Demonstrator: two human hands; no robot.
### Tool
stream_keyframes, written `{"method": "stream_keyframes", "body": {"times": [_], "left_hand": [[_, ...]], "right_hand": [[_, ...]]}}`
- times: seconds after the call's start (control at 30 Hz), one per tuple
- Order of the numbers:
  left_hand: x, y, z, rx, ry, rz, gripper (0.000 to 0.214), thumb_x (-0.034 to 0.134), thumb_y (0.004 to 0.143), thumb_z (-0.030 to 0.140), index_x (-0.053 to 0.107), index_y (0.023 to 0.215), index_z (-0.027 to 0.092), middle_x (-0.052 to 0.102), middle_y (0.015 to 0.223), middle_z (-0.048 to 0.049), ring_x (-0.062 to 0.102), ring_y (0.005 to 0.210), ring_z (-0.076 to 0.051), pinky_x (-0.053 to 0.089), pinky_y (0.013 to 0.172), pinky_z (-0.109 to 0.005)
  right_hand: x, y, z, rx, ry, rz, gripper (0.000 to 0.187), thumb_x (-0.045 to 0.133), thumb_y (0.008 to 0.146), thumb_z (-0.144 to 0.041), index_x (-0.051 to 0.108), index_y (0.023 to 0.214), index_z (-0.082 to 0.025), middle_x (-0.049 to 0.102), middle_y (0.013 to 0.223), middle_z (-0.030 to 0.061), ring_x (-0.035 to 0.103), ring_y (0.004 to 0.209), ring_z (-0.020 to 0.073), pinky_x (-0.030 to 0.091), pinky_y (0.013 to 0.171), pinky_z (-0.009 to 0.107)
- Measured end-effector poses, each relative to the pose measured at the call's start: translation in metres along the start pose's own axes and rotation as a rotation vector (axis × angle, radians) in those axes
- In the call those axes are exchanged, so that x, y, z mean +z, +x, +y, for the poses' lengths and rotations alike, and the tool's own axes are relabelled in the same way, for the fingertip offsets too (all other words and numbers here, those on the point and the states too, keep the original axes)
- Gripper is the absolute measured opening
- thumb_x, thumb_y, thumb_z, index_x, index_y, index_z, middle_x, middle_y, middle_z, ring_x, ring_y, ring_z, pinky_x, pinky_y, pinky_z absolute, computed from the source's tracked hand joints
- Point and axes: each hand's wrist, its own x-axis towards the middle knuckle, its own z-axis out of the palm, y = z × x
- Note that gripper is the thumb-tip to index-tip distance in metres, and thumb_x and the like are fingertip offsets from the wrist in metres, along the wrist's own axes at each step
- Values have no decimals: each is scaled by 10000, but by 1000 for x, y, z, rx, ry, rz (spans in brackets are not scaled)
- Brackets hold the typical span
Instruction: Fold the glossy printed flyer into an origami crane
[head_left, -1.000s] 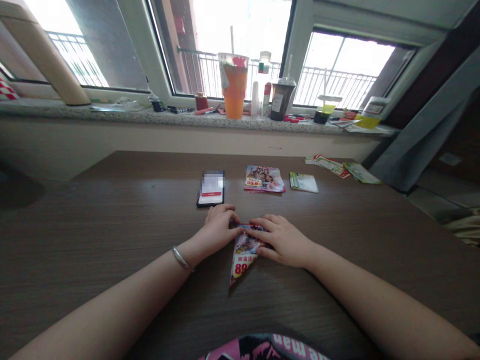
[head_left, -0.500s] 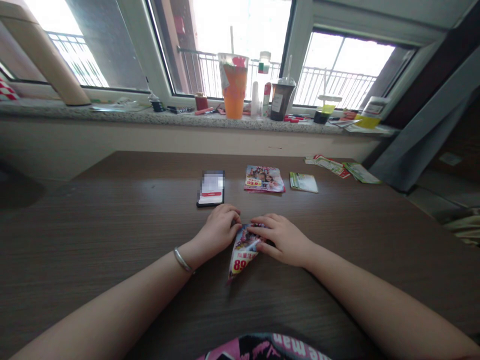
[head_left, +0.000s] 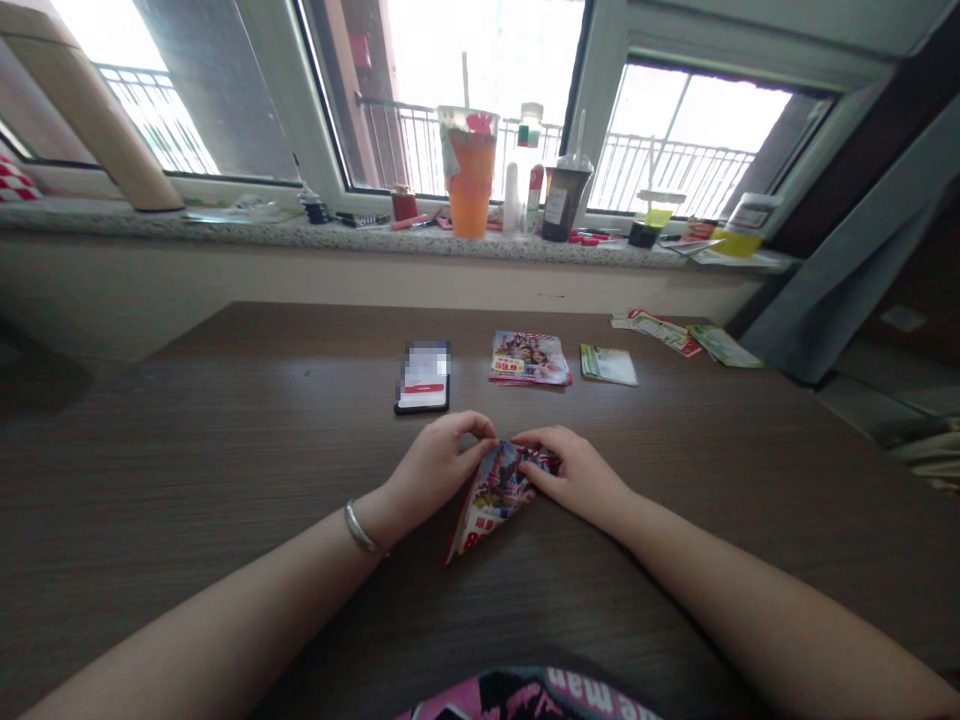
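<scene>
A glossy printed flyer (head_left: 491, 505), folded into a narrow triangle with its tip toward me, is tilted up off the dark wooden table (head_left: 225, 450). My left hand (head_left: 439, 465) pinches its upper left edge with thumb and fingers; a silver bangle sits on that wrist. My right hand (head_left: 574, 475) holds the upper right corner, fingertips meeting the left hand's at the top of the fold.
A black phone (head_left: 424, 377) lies just beyond my hands, with a stack of flyers (head_left: 529, 358) and a green leaflet (head_left: 607, 365) to its right. More leaflets (head_left: 686, 335) lie at the far right. Cups (head_left: 469, 170) and bottles crowd the windowsill.
The folded flyer lay flat under both hands; now its wide end is raised and its left side lifted off the table, with both hands pinching the top.
</scene>
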Motion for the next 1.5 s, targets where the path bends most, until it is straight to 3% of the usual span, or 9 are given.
{"method": "stream_keyframes", "body": {"times": [0.27,0.5,0.73,0.97,1.23,1.5], "left_hand": [[6,-5,7,-21,-193,61,99,597,855,261,560,916,193,620,842,15,599,790,-129,475,747,-253],[8,-7,10,-34,-240,47,119,605,861,290,559,902,188,616,845,6,605,786,-125,495,746,-257],[8,-9,12,-52,-280,55,120,608,869,307,589,893,192,631,840,12,612,770,-117,500,712,-234],[7,-9,17,-86,-266,75,213,618,861,392,584,834,183,623,772,10,599,698,-121,491,630,-227],[7,-10,21,-64,-224,79,187,617,859,356,591,817,176,627,756,10,599,686,-116,496,638,-222],[9,-11,22,-132,-321,42,190,600,867,363,583,851,174,644,779,2,617,683,-121,511,613,-222]], "right_hand": [[4,-1,-1,63,190,123,72,619,831,-192,690,844,-200,673,809,20,604,786,164,449,735,287],[6,-1,1,113,311,227,68,632,811,-235,685,816,-193,625,762,10,539,695,142,408,649,261],[8,0,-1,169,424,211,123,623,795,-284,685,833,-186,601,746,12,508,653,139,391,612,262],[7,-2,-5,180,403,213,139,617,808,-308,677,818,-182,603,732,7,518,656,137,398,617,258],[8,-2,-5,201,416,226,123,646,796,-294,686,812,-178,598,722,4,502,622,125,399,583,248],[9,-2,-4,171,388,231,121,636,800,-295,680,805,-182,601,732,14,510,648,131,415,584,242]]}}
